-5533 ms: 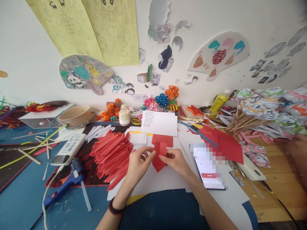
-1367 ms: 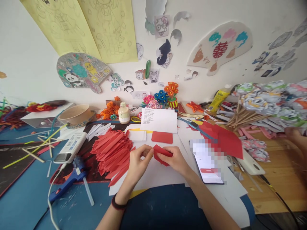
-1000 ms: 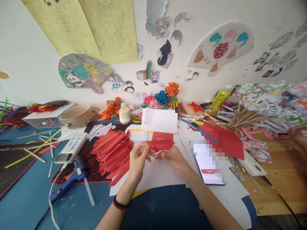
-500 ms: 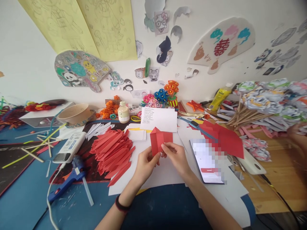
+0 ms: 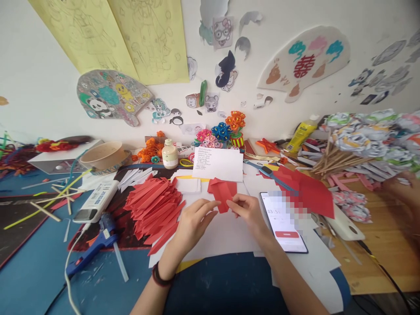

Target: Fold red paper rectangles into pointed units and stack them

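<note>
A creased piece of red paper (image 5: 223,192) is held up over the white sheets (image 5: 213,238) in the middle of the table. My right hand (image 5: 246,211) pinches its lower right part between thumb and fingers. My left hand (image 5: 196,221) is just left of the paper, thumb and fingers apart, the fingertips close to its lower left edge. To the left lies a big heap of folded red paper strips (image 5: 152,208). A small stack of white paper (image 5: 188,185) sits between the heap and the held piece.
A blue glue gun (image 5: 95,249) and a white power strip (image 5: 96,203) lie at left. On the right are a phone (image 5: 285,232), a smartwatch (image 5: 266,170), red sheets (image 5: 315,194) and bundled paper flowers (image 5: 364,131). A bottle (image 5: 169,154) stands behind. Someone's blurred hand (image 5: 402,192) shows at far right.
My left hand has let go of the red paper and opened, shifting slightly left. The paper has turned and its folds sit differently, still in my right hand.
</note>
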`<action>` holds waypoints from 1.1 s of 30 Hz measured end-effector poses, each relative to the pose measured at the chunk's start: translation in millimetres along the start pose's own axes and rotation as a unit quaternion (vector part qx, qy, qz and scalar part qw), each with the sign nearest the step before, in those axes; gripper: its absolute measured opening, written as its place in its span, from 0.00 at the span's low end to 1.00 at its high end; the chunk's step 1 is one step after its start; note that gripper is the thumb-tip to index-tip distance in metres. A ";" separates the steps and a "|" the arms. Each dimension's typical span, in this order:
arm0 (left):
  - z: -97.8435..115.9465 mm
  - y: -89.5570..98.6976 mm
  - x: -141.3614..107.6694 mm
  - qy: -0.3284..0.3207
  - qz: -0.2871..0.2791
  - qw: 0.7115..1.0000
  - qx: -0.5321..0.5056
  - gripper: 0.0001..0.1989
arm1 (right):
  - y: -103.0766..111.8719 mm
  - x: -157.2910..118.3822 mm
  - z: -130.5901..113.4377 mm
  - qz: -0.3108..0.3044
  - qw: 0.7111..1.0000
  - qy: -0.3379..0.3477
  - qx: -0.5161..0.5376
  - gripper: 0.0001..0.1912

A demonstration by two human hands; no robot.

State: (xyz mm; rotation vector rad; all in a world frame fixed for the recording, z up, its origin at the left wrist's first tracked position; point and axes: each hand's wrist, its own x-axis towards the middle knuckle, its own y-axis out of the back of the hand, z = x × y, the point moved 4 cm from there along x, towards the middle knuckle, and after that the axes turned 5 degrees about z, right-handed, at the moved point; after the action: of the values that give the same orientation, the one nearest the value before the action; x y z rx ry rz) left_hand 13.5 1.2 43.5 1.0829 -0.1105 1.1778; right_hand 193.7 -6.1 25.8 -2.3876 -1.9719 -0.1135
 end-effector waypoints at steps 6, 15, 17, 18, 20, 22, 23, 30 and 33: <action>-0.9 -2.3 -1.1 -0.052 -0.004 0.998 0.032 0.12 | -8.1 -1.4 0.3 -0.039 0.999 0.018 -0.024 0.15; 1.6 5.9 9.2 0.141 0.109 0.981 -0.074 0.09 | -16.9 -4.8 3.2 -0.048 0.998 -0.019 0.038 0.14; -1.2 2.4 6.5 0.202 0.132 0.965 -0.104 0.16 | -18.0 -5.2 3.3 -0.042 0.997 -0.021 0.059 0.14; -2.7 -0.5 5.0 0.228 0.131 0.957 -0.121 0.18 | -18.6 -5.4 3.5 -0.041 0.997 -0.022 0.068 0.14; -4.2 -7.3 3.0 0.259 0.107 0.947 -0.157 0.15 | -19.6 -5.6 4.3 -0.038 0.995 -0.025 0.086 0.14; -3.4 -12.3 2.3 0.266 0.079 0.944 -0.180 0.11 | -20.4 -5.8 5.7 -0.036 0.994 -0.032 0.100 0.16; -2.6 -13.3 2.2 0.265 0.075 0.944 -0.183 0.11 | -20.8 -5.9 6.4 -0.034 0.993 -0.035 0.105 0.16; -1.4 -13.0 -1.0 0.274 0.111 0.945 -0.143 0.12 | -24.9 -6.9 8.3 -0.038 0.991 -0.057 0.117 0.17; -3.0 -14.6 -2.9 0.284 0.114 0.942 -0.140 0.13 | -26.2 -6.9 9.1 -0.047 0.990 -0.066 0.119 0.16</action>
State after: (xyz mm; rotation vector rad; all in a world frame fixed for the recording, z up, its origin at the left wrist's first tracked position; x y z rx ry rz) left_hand 22.3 1.8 31.2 0.4580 0.0482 1.5901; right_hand 167.0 -7.1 15.7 -2.2045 -2.0216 0.2694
